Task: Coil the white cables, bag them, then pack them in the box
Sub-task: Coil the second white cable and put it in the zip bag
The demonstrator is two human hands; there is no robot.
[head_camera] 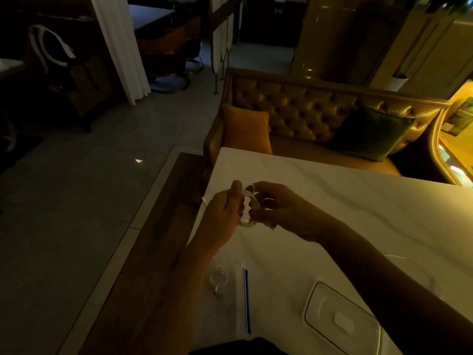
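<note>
Above the left edge of the white worktop [332, 201], left hand [224, 213] curled round one side of a coiled white cable [252, 204], thumb raised. Just to the right, right hand [277, 207] pinching the coil's other side, fingers bent (both held clear of the surface). Nearer the body, a second small cable [217, 279] lying flat, possibly inside the clear bag [246, 303] with the blue zip strip beside it; too dim to be sure. Further right, clear box [340, 320] partly beneath the right forearm.
</note>
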